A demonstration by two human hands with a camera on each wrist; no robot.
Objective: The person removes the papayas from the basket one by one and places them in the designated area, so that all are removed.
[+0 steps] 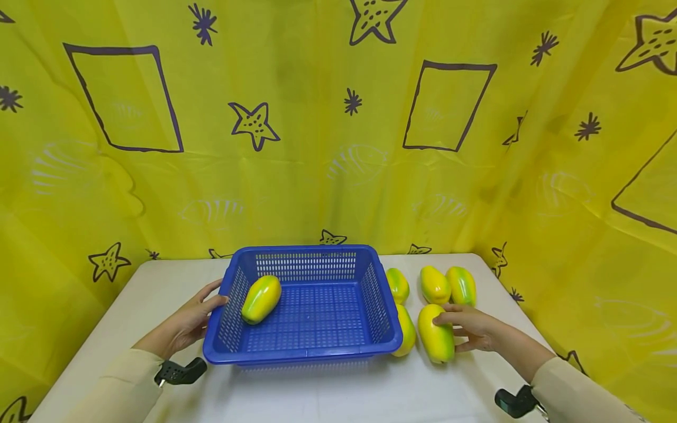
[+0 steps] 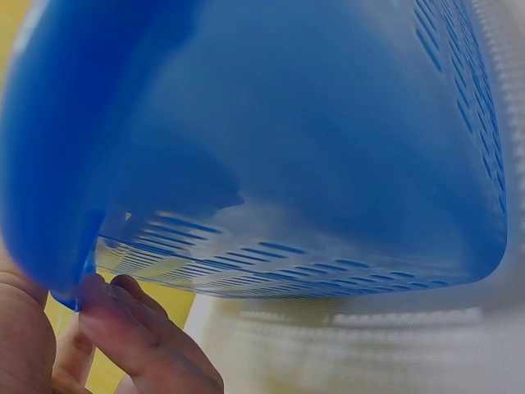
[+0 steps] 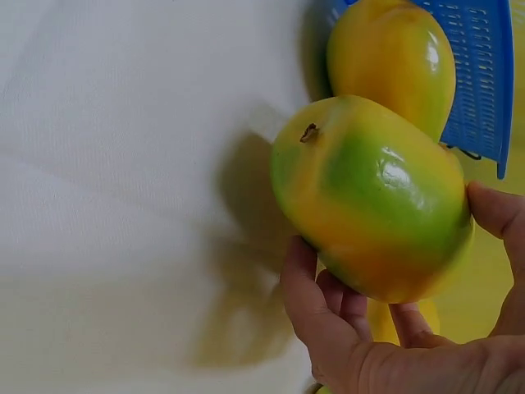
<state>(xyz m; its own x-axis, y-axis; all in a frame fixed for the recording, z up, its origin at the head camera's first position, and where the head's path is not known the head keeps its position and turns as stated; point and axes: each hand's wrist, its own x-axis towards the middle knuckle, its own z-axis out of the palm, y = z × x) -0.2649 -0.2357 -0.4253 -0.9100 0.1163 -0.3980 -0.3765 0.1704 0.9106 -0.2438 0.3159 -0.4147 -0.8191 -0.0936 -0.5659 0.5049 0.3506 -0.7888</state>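
My left hand (image 1: 190, 320) grips the left rim of a blue plastic basket (image 1: 317, 354), thumb on top of the rim and fingers curled under it, as the left wrist view shows. One glossy yellow-green mango (image 1: 261, 299) lies inside the basket at the left. To the right of the basket, my right hand (image 1: 473, 329) holds another mango (image 1: 436, 333) between thumb and fingers. In the right wrist view, this mango (image 3: 373, 197) shows its small brown stem end, and a second mango (image 3: 394, 61) sits beyond it beside the basket.
Several more mangoes are on the white table (image 1: 328, 393) to the basket's right: two at the back, mango (image 1: 435, 285) and mango (image 1: 462, 286), and two close along its side, mango (image 1: 396, 286) and mango (image 1: 404, 332). A yellow patterned curtain (image 1: 307, 194) stands behind and at both sides.
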